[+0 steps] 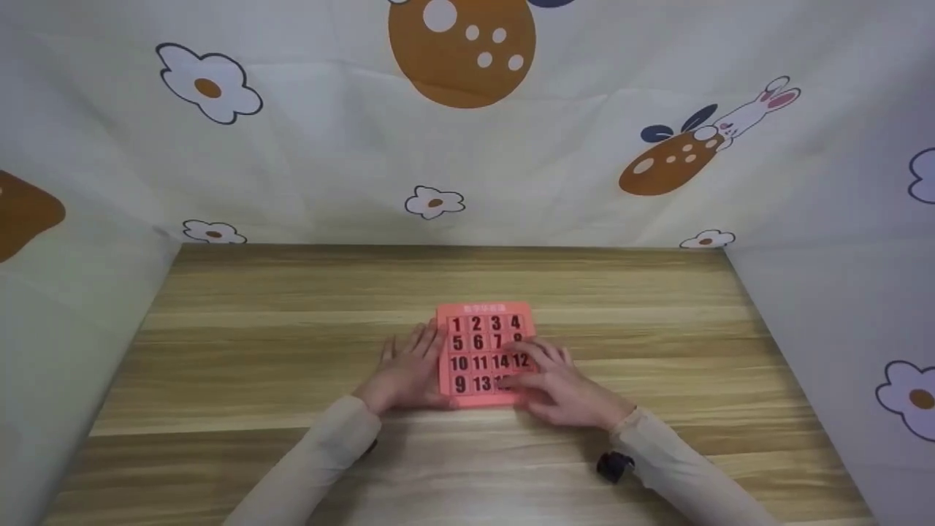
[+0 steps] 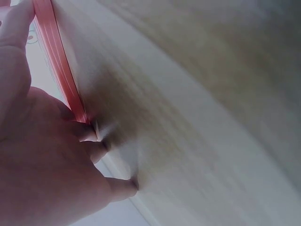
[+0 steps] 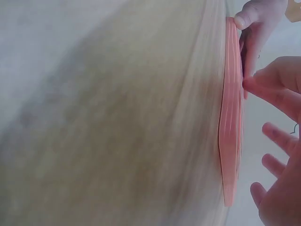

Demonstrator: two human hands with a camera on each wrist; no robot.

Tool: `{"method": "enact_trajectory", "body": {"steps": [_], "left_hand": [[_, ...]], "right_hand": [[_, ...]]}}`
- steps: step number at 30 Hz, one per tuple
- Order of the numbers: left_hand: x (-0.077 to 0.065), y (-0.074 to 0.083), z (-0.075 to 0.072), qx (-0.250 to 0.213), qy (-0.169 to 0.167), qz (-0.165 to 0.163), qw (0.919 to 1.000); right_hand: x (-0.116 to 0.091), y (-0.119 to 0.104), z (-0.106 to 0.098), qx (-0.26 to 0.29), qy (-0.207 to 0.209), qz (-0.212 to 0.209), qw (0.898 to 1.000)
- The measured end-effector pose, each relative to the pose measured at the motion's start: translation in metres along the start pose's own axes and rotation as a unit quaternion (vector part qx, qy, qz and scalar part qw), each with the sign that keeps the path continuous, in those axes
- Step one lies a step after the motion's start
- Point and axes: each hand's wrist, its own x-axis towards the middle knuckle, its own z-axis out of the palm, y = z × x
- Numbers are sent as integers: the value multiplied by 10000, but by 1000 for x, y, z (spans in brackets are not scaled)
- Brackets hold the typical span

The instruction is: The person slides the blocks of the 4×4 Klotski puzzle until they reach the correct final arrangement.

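A pink number slide puzzle (image 1: 486, 400) lies flat on the table, its tiles marked with black numbers. The top row reads 1 to 4; below come 5, 6, 7, 8, then 10, 11, 14, 12, and 9 and 13 at lower left. My left hand (image 1: 409, 371) rests along the puzzle's left side, fingers extended and thumb at its near left corner. In the left wrist view, that hand's thumb and fingers touch the pink side edge (image 2: 59, 56). My right hand (image 1: 566, 387) reaches over the right side, a fingertip on the lower tiles, covering the bottom right corner. Its other fingers (image 3: 277, 136) are spread above the board.
The wood-grain table (image 1: 292, 321) extends on all sides of the puzzle. A pale cloth (image 1: 314, 146) printed with flowers and a rabbit walls in the back and both sides. A black device (image 1: 615, 466) sits at my right wrist.
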Motion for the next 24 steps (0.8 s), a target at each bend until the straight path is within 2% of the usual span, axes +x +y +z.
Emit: {"method": "enact_trajectory", "body": {"steps": [4,12,16,24], "left_hand": [[1,-1,1,77,-6,-28,10000],[0,0,1,137,-47,-41,9999],[-1,1,-2,96,-68,-45,9999],[0,1,-1,109,-77,-66,9999]], "right_hand": [[-1,0,-2,9,-5,109,9999],[-6,3,-7,23,383,513,9979],[-3,1,-7,0,302,562,9980],[4,2,-3,-387,-36,770,9963]]}}
